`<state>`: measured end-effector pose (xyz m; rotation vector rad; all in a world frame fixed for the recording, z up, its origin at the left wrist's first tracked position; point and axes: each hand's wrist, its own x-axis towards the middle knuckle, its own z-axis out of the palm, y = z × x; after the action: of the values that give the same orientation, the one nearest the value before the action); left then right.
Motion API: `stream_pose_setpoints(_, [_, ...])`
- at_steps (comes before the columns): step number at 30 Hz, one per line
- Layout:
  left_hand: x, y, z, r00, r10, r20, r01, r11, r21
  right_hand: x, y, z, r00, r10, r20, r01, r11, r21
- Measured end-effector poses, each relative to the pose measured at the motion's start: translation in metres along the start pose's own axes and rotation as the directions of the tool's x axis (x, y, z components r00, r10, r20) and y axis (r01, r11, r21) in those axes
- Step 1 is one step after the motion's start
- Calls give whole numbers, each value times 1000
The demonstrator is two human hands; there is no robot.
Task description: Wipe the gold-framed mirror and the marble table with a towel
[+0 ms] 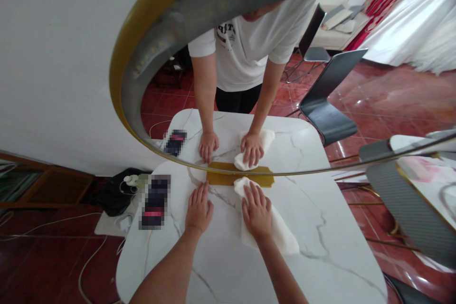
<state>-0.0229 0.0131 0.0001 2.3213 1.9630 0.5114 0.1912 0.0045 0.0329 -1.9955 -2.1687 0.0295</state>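
Note:
A white cloth [283,232] lies folded on the marble-patterned table, its front end against the gold base of the mirror. My right hand [257,211] presses down on this cloth, its fingers bent over the bunched front part. To the left, my left hand [198,211] rests on the tabletop with fingers extended, holding nothing, its tips by the left end of the gold base [223,178]. Above stands a large round mirror [320,104] with a gold rim, reflecting both arms, the cloth and a white T-shirt.
A pixelated phone-like device [156,202] lies at the left of the white table [331,275]. Cables and a black bag [116,192] are beyond that edge, beside the wall. At right is a grey ribbed surface [409,213]. Chairs show in the mirror.

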Motion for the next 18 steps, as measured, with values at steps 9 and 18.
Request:
stream_pose_setpoints(9, [-2, -4, 5, 1000, 16, 4, -16, 1000, 12, 33, -64, 13, 976, -213, 48, 207, 972, 111])
stream_pose_setpoints(18, [-2, -4, 5, 1000, 10, 26, -11, 1000, 25, 48, -72, 10, 960, -270, 71, 261, 958, 115])
